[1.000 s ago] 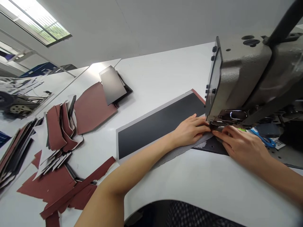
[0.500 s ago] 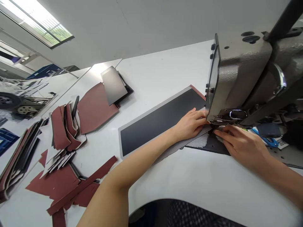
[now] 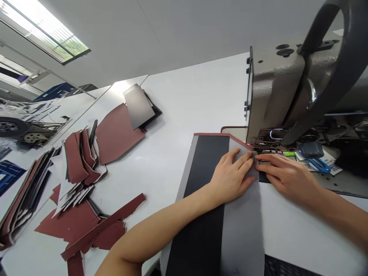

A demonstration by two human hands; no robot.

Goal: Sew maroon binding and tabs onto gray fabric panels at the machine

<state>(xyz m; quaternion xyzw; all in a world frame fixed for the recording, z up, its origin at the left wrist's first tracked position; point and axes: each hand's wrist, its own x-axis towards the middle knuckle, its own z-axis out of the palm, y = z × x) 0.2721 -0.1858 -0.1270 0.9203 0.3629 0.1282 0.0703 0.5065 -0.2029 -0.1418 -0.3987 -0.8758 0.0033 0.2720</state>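
A long grey fabric panel point(image 3: 243, 230) with a black strip point(image 3: 198, 184) along it lies on the white table, its near end running off the front edge. Reddish-brown edging point(image 3: 211, 134) borders its far end and slanted corner. My left hand point(image 3: 232, 174) rests flat on the panel, fingers spread, just short of the sewing machine point(image 3: 276, 88). My right hand point(image 3: 283, 172) is at the panel's right edge, fingertips touching it close under the machine's presser foot. Its fingers are stretched out and fairly close together. The needle point itself is too small to make out.
Left on the table lie reddish-brown pieces point(image 3: 117, 134), a dark flat plate point(image 3: 138, 105), stacked strips point(image 3: 77, 157) and scraps point(image 3: 71, 218). Blue-handled snips point(image 3: 320, 165) and a dark small block point(image 3: 312, 149) sit right of the needle area. The white wall point(image 3: 186, 34) stands behind.
The panel has turned so its length now points toward me, and its edged end shows beside the presser foot. My left hand has shifted slightly nearer me and lies flatter.
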